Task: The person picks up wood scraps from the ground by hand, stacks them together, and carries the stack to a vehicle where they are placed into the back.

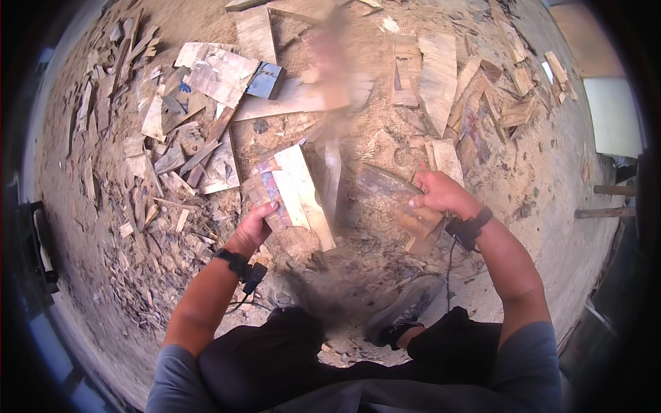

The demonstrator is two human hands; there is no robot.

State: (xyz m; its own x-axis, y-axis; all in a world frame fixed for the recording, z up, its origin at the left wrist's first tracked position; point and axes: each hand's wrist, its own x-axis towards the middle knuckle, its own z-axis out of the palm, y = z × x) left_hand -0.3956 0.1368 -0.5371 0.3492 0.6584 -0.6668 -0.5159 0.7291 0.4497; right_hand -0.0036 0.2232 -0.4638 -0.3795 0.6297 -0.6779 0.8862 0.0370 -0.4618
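Note:
My left hand [256, 223] grips the left edge of a few pale wooden boards [302, 193] lying one over another. Purplish paint marks the lower one. On the right, my right hand [441, 192] is closed on the end of a weathered, brownish wooden board [387, 180], its long edge tilted up. Beneath that hand lies another brown piece of wood [426, 222]; whether the two touch cannot be told. A short plywood offcut [446, 157] sits just behind my right fingers. A smudge on the lens blurs the strip between my hands.
Sawdust and wood scraps [155, 242] cover the ground on the left. Ahead lie a blue-faced block [265, 80], a light board [224, 72] and a long plank [438, 77]. Split pieces [519, 111] are heaped at right. My shoes [408, 304] stand close below the boards.

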